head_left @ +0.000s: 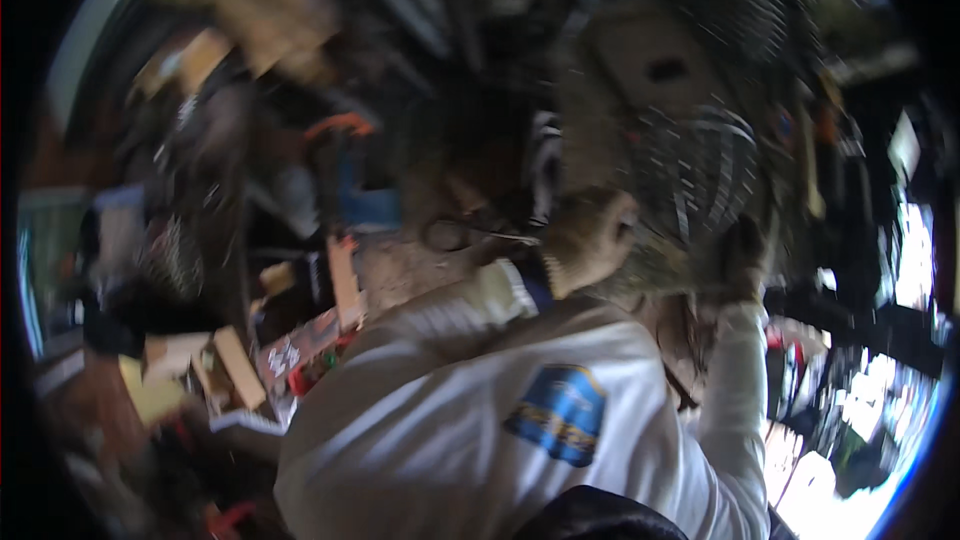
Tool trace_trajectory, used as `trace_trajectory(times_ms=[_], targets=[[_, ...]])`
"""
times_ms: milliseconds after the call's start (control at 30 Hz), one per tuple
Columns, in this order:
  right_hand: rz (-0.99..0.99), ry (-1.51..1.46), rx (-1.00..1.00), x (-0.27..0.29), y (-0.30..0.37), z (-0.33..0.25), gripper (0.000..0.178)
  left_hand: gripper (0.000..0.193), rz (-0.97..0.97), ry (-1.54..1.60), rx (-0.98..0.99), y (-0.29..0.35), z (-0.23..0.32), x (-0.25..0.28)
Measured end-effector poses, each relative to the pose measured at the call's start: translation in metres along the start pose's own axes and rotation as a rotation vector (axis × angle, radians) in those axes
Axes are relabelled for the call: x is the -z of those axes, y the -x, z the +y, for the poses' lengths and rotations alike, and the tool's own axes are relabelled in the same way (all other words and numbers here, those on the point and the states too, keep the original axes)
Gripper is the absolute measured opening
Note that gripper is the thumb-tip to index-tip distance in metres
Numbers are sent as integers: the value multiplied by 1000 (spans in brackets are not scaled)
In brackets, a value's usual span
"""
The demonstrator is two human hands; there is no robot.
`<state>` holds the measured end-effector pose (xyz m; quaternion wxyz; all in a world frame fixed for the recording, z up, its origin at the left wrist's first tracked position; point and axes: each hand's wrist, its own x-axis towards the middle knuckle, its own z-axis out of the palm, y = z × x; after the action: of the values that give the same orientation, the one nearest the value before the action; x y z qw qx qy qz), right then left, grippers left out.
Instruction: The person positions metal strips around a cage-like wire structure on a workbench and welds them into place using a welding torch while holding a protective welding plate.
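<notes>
A large, dusty tan housing [640, 90] with a dark slot in its face fills the upper right of the blurred head view, lying just above and beyond the fingers of both hands. Below it a white long-sleeved garment with a blue patch [560, 412] covers the person's chest and both arms, rising from the lower edge to the wrists. A round wire fan guard [700, 175], its curved ribs smeared by motion, sits between the two hands, right of the left fingers and up and to the left of the right fingers. The left hand [590, 235] is curled into a loose fist with its knuckles against the lower left edge of the guard; whether the fingers actually clamp anything cannot be told from the blur. The right hand [745, 258] looks dark, as if gloved, and is closed around the lower right rim of the guard, fingers wrapped over it. Well to the left of the left fingers lies a cluttered heap of cardboard scraps [235, 365], a blue box [365, 205] and an orange-handled tool [340, 125], all too blurred to name more closely.
</notes>
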<state>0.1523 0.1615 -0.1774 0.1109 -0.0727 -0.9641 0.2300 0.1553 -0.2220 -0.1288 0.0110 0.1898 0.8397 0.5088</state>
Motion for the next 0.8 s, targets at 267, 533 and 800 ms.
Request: trace_trajectory(times_ms=[267, 533, 800], targets=[[-52, 89, 10, 4, -1, -15, 33, 29, -115, 29, 252, 6, -2, 6], [-37, 40, -9, 12, -9, -41, 25, 17, 258, 143, 25, -2, 1, 57], [73, 101, -56, 18, 2, -63, 28, 10, 392, -356, -309, -95, -43, 81]])
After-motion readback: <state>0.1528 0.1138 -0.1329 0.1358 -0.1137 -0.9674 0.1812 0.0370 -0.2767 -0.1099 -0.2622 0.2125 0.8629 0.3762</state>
